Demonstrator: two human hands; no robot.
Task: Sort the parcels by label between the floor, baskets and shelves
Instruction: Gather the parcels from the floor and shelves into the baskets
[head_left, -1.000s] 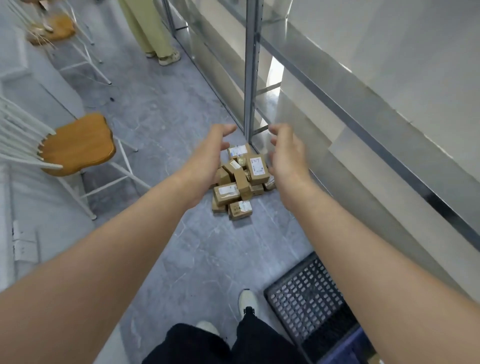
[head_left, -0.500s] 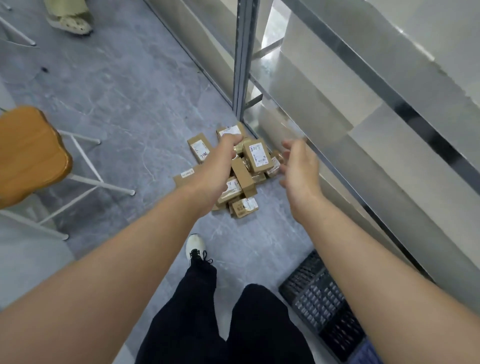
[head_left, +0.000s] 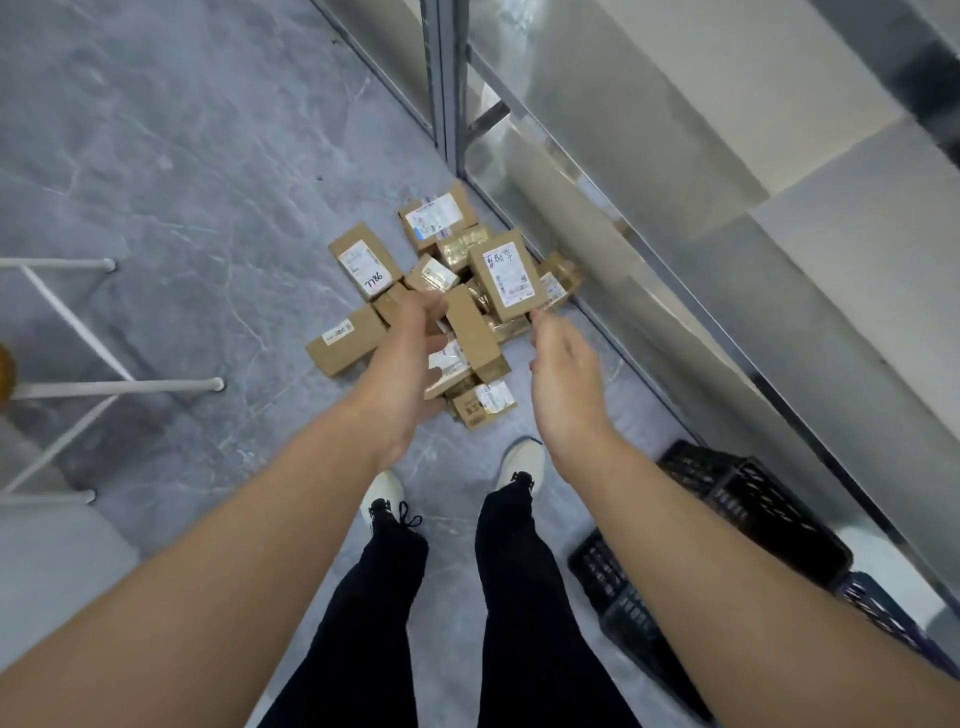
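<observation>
A heap of several small brown cardboard parcels (head_left: 470, 332) with white labels lies on the grey floor beside the foot of a metal shelf rack (head_left: 649, 228). One parcel marked in black pen (head_left: 506, 275) tops the heap; another labelled parcel (head_left: 363, 265) lies apart at the left. My left hand (head_left: 400, 374) reaches down over the left of the heap, fingers relaxed, holding nothing. My right hand (head_left: 563, 374) hovers over the right of the heap, fingers extended toward the topmost parcel, holding nothing.
A black plastic basket (head_left: 727, 530) stands on the floor at the lower right against the rack, with a dark blue basket (head_left: 893, 618) behind it. White chair legs (head_left: 78, 384) stand at the left. My legs and white shoes (head_left: 519, 462) are just short of the heap.
The view has tilted down and come closer to the heap. Both hands have dropped lower toward the parcels, and more parcels at the left have come into view.
</observation>
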